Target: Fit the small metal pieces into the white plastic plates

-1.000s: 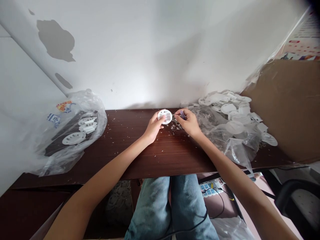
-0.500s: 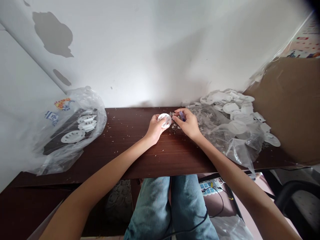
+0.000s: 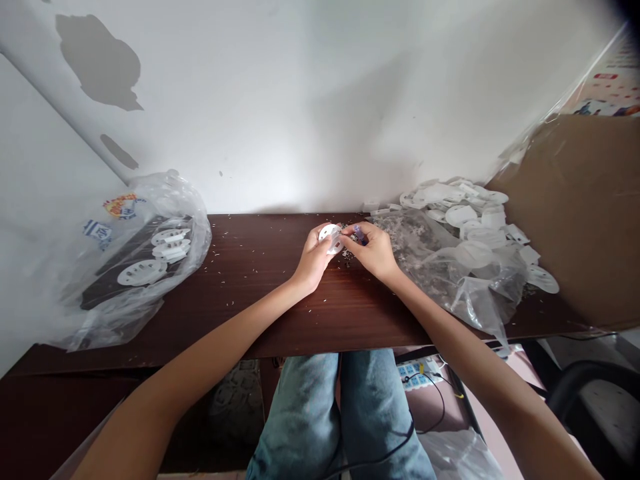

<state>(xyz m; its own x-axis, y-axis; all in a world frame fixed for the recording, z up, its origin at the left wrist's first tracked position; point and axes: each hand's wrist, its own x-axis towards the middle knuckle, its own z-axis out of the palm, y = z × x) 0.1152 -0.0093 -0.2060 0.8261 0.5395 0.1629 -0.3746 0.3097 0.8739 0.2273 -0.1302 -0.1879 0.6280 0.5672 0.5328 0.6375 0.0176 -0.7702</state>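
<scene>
A round white disc with small slots [image 3: 329,232] is pinched in my left hand [image 3: 312,260], thumb across its face, above the brown table [image 3: 270,313]. My right hand [image 3: 374,250] is closed, with a small purple tool [image 3: 359,233] held against its palm. Its thumb and index fingertips meet at the right edge of the disc; any small piece between them is too small to make out. Small metal-looking parts [image 3: 347,256] lie scattered on the table just under my right hand.
On the left, a clear plastic bag [image 3: 200,233] holds several white discs [image 3: 143,272]. To the right are a heap of white discs [image 3: 487,238], a clear bag with small parts [image 3: 415,233] and a large cardboard box [image 3: 575,213]. White slivers dot the table.
My right hand has moved slightly left, and its fingertips now touch the disc. The disc has turned and tilted a little in my left hand.
</scene>
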